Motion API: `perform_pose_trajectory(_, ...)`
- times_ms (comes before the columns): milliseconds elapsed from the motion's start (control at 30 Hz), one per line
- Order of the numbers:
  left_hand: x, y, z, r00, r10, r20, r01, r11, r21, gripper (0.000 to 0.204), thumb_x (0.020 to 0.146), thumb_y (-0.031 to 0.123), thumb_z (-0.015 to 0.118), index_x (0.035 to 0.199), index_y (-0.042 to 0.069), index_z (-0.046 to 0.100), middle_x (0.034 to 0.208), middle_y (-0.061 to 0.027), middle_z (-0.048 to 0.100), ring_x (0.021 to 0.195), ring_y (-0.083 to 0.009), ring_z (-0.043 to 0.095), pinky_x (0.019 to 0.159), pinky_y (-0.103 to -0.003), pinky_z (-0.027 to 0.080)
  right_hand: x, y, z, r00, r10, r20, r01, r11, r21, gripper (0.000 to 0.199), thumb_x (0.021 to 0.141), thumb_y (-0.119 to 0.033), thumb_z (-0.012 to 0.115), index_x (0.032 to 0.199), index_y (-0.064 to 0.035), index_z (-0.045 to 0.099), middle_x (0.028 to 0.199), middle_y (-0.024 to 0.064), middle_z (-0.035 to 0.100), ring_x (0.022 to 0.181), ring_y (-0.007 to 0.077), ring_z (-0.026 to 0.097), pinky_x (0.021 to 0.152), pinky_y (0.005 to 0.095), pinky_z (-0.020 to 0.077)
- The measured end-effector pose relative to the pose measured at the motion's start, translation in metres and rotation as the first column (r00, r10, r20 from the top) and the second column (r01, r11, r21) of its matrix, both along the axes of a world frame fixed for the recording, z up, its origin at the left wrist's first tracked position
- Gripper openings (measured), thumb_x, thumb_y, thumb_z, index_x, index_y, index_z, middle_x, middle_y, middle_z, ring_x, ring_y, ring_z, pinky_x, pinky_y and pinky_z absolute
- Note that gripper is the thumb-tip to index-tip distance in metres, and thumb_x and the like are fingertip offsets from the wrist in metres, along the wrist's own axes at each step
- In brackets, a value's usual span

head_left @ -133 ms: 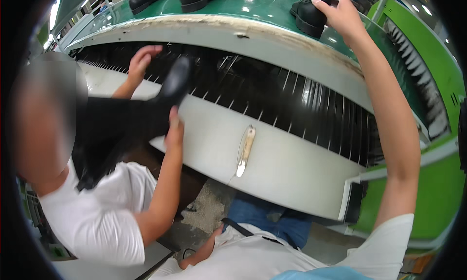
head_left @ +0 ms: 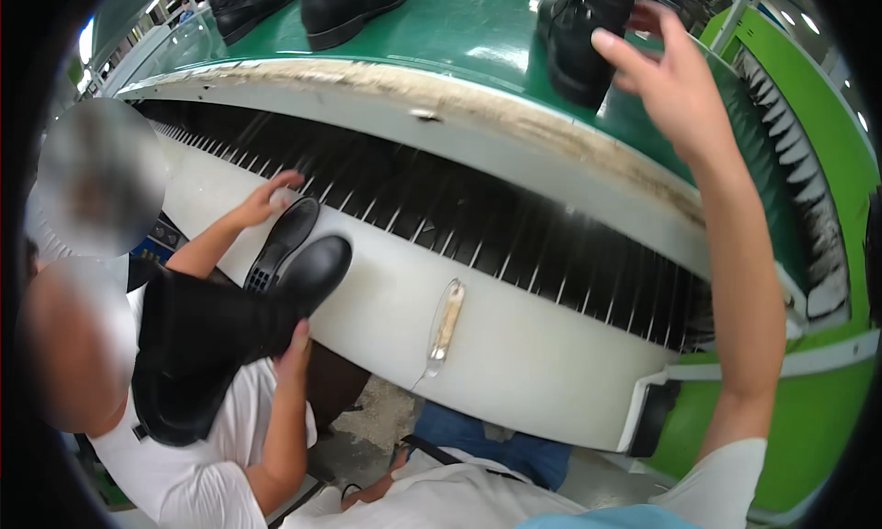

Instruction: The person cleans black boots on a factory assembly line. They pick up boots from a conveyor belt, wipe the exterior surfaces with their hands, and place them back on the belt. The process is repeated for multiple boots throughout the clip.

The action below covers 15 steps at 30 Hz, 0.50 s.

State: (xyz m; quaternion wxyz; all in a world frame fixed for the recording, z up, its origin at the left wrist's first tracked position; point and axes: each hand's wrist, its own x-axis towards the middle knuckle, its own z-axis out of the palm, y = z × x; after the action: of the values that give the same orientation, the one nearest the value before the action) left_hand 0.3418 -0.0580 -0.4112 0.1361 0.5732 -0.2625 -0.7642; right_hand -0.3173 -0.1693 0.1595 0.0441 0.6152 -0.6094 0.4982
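At the upper right, my right hand [head_left: 675, 84] is round the rear of a black lace-up boot [head_left: 581, 56]. Its thumb lies across the boot's side and its bent fingers reach behind the shaft. The boot stands upright on the green conveyor belt [head_left: 487, 47]. My left forearm comes in low by my waist, and my left hand [head_left: 401, 460] is mostly hidden against my clothes, so its fingers do not show. A hooked tool with a pale handle [head_left: 447, 318] lies on the white ledge [head_left: 537, 373] between me and the belt, touched by neither hand.
On my left, a co-worker in white [head_left: 197, 474] holds a pair of tall black boots [head_left: 308, 272] over the ledge. More black boots [head_left: 349, 10] stand on the belt. A dark slotted trough [head_left: 496, 235] runs below it. A green machine housing [head_left: 781, 410] bounds the right.
The view has shifted, so the belt's boots sit lower in it. My right hand is still at the boot. The co-worker's boots have turned, and one sole now shows.
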Motion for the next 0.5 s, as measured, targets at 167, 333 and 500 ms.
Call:
perform_pose_trajectory(167,0.079,-0.101,0.081,0.748,0.575,-0.33,-0.625,0.778,-0.061,0.073,0.108,0.052,0.072,0.156,0.0,0.055,0.153,-0.0208,0.064,0.147,-0.0359,0.057,0.124,-0.046,0.042,-0.011,0.029,-0.01,0.965,-0.175,0.196,0.131,0.967,0.22,0.065,0.109,-0.041,0.074,0.151,0.0063,0.061,0.135,0.0208,0.074,0.114,0.0242,0.076,0.091,0.0358,0.0604)
perform_pose_trajectory(333,0.1,-0.108,0.088,0.518,0.614,-0.596,-0.711,0.697,0.1,0.081,0.107,0.056,0.073,0.162,0.001,0.051,0.16,-0.0177,0.06,0.154,-0.0325,0.053,0.13,-0.044,0.038,-0.003,0.073,-0.021,0.938,-0.216,-0.27,0.273,0.943,0.193,0.055,0.104,-0.042,0.079,0.138,0.0006,0.072,0.127,0.018,0.077,0.108,0.0327,0.076,0.091,0.0421,0.0598)
perform_pose_trajectory(500,0.081,-0.142,0.073,-0.028,0.755,-0.655,-0.397,0.593,0.701,0.068,0.111,0.048,0.072,0.158,0.0,0.056,0.156,-0.0151,0.064,0.148,-0.0277,0.058,0.13,-0.042,0.041,0.023,0.122,-0.064,0.748,-0.441,-0.496,0.469,0.88,-0.075,0.047,0.1,-0.043,0.081,0.127,-0.004,0.078,0.123,0.0103,0.076,0.114,0.0334,0.069,0.094,0.0452,0.0582)
